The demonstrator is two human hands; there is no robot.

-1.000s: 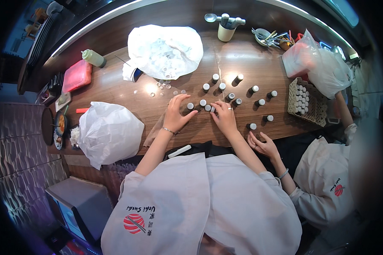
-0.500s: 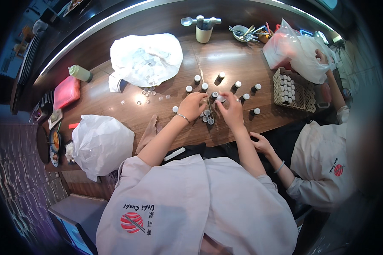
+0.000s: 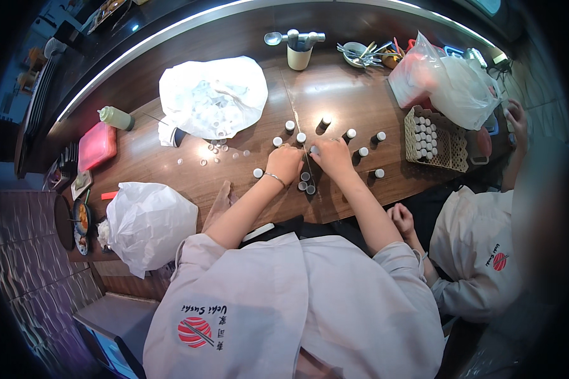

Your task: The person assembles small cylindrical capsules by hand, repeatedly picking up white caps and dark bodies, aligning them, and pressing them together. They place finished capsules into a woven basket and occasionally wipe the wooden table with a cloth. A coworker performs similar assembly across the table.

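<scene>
My right hand [image 3: 332,156] reaches over the middle of the table, its thumb and fingers closed around a white cap [image 3: 314,150] at a small bottle that the hand mostly covers. Just left of it, my left hand [image 3: 286,162] is closed, fingertips bent down toward the same spot; what they hold, if anything, is hidden. Several uncapped small bottles [image 3: 306,183] stand together between my wrists. Around both hands are small dark bottles with white caps, among them one bottle [image 3: 289,127] beyond my left hand and another bottle [image 3: 363,153] right of my right hand.
A white bag [image 3: 246,82] of clear caps lies open at the back left, loose caps [image 3: 216,149] beside it. A wicker basket [image 3: 411,151] holds several capped bottles. Another white bag [image 3: 152,221] sits front left. A co-worker's hand [image 3: 403,219] is close on the right.
My right hand has moved slightly left and down over the bottle, covering it. My left fingers have bent further down. The co-worker's far hand has left the plastic bag, and the nearer hand has curled.
</scene>
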